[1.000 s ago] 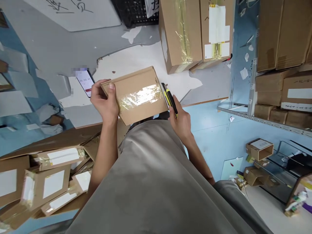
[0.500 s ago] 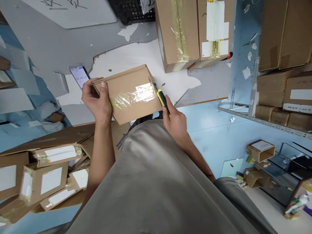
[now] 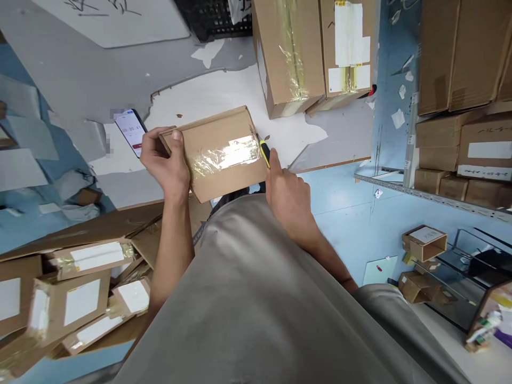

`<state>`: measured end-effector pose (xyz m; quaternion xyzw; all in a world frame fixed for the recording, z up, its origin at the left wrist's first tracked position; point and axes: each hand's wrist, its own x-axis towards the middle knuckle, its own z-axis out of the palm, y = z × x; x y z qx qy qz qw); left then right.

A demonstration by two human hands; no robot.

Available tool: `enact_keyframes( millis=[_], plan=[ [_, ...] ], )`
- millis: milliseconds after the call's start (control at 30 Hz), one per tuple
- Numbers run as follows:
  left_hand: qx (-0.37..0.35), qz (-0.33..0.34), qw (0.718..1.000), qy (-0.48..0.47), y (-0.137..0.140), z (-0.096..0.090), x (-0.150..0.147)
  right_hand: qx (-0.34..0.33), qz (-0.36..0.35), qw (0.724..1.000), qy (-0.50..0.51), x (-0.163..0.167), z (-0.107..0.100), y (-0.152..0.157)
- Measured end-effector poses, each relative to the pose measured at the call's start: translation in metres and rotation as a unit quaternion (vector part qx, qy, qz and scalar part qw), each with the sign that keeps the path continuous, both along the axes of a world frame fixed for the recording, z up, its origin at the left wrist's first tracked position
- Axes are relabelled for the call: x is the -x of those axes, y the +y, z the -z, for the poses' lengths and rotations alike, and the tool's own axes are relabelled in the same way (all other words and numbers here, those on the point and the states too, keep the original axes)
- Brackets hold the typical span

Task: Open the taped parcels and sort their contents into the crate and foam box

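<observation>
My left hand (image 3: pixel 170 162) grips the left end of a brown cardboard box (image 3: pixel 216 128), its thumb lying on the top face. Shiny clear tape and a white label run along that face. The box is tilted above the front edge of the worktable. In my right hand (image 3: pixel 288 194) is a yellow and black utility knife (image 3: pixel 264 152), fingers wrapped round its handle. The knife's front end is at the right end of the box; whether the blade touches the cardboard I cannot tell. Behind my left hand lies a phone (image 3: pixel 130 125) with a timer on its screen.
Two large taped cartons (image 3: pixel 294 58) stand at the back of the worktable (image 3: pixel 228 88), beside a black crate (image 3: pixel 218 21). To my lower left, a big open carton (image 3: pixel 100 226) holds several labelled boxes. A metal shelf (image 3: pixel 432 197) with boxes stands on the right.
Both hands and the box have shifted slightly right in view. My right hand has turned, its index finger now stretched along the knife, and more of the phone shows.
</observation>
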<state>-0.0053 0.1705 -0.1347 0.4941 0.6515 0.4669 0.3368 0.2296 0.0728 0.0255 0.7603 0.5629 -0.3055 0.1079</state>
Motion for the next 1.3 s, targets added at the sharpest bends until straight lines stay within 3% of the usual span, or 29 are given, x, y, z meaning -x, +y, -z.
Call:
enact_keyframes(
  millis=[167, 300, 500, 767, 1000, 1300],
  plan=[
    [0.03, -0.012, 0.999, 0.019, 0.002, -0.005, -0.006, -0.01, 0.003, 1.0, 0.007, -0.001, 0.006, -0.008],
    [0.0, -0.001, 1.0, 0.002, 0.001, -0.005, -0.007, 0.012, 0.004, 1.0, -0.015, 0.006, 0.003, -0.017],
    [0.03, -0.02, 0.999, 0.029, 0.002, -0.01, -0.01, 0.025, 0.001, 0.999, -0.019, 0.01, -0.004, -0.017],
    [-0.001, -0.013, 0.999, 0.031, 0.0, -0.009, -0.01, 0.037, -0.001, 0.999, -0.02, 0.011, -0.014, -0.021],
    [0.035, -0.018, 0.997, 0.061, 0.0, -0.015, -0.015, 0.039, -0.002, 0.999, -0.038, 0.011, -0.013, -0.024],
    [-0.001, 0.005, 0.999, 0.05, -0.002, -0.007, -0.011, 0.045, 0.007, 0.998, -0.037, 0.009, -0.016, -0.039]
  ],
)
